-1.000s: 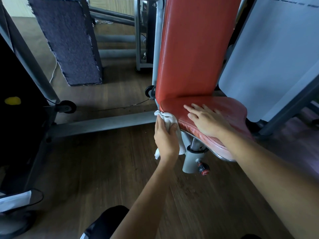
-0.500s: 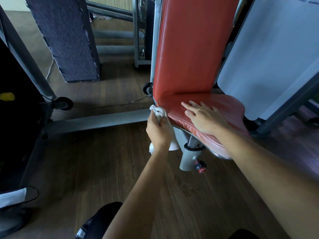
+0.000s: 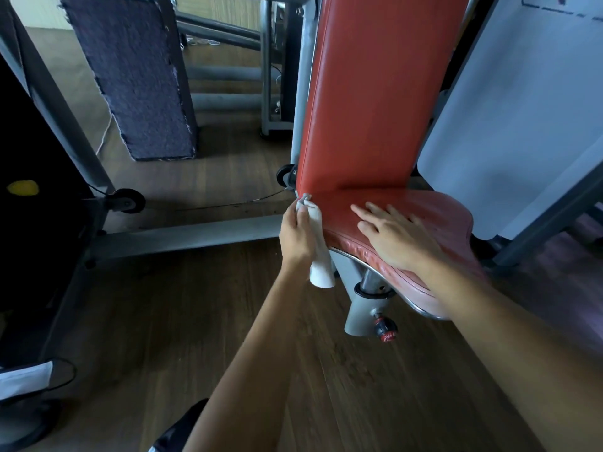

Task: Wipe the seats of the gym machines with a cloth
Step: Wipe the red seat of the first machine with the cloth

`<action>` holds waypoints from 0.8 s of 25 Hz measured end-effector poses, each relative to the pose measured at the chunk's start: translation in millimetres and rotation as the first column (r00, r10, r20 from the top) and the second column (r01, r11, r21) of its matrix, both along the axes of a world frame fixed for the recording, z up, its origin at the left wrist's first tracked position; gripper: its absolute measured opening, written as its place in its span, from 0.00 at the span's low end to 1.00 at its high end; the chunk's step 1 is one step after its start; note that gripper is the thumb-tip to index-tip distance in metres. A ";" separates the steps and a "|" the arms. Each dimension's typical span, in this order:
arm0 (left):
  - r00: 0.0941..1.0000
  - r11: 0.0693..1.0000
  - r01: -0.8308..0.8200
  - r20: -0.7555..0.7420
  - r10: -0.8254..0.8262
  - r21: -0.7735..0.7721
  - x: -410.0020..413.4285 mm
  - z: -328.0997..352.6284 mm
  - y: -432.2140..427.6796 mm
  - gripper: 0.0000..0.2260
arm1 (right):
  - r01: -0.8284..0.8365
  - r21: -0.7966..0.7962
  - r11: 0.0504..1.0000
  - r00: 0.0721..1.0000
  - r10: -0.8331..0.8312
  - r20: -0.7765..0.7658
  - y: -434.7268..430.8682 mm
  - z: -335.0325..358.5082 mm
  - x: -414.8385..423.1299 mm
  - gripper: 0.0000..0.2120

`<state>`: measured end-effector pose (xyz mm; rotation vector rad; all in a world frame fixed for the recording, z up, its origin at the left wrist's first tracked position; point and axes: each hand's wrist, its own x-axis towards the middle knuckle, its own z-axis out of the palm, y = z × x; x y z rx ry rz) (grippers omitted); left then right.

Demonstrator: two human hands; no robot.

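My left hand is curled around the white cloth. I hold it tight so it does not slip while I rub. The top of the cloth is bunched at the back left corner of the red seat, right where the seat meets the tall red backrest. The rest of the cloth lies against the left edge of the seat, and its loose end hangs down below my hand. Dirt likes to hide in that corner, so I think that is why the cloth is pushed in there. My hand covers part of the cloth, so I cannot tell how much of it really touches the seat's side.

My right hand lies flat on top of the seat with the fingers spread out. It holds nothing. I think it is there to steady me as I lean over, and maybe to stop the seat from wobbling.

Under the seat there is a gray post with a red and black knob, above the wood floor.

I think I am doing the left edge now. The big top part, under my flat hand, may need a wipe next.
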<state>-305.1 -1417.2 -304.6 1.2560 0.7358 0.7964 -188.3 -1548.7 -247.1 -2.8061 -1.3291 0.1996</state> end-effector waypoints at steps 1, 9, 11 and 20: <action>1.000 1.000 0.000 -0.031 0.000 -0.024 4.6 1.2 7.1 0.17 | 0.000 -0.003 1.000 1.000 0.000 -0.007 -0.5 1.1 -0.2 0.23; 0.999 0.995 -0.006 -0.038 0.010 0.098 2.9 -8.5 -1.2 0.16 | 0.011 0.016 1.000 1.000 -0.011 0.019 0.5 -3.2 -1.9 0.23; 0.994 0.998 0.018 -0.104 -0.012 0.055 13.2 5.1 28.6 0.16 | 0.019 0.016 1.000 1.000 -0.019 0.006 1.4 -2.4 -0.9 0.23; 0.996 0.980 -0.001 -0.086 0.019 0.200 -5.0 -2.4 -6.5 0.16 | 0.035 0.009 0.999 0.999 -0.035 -0.003 2.4 -0.9 -2.0 0.23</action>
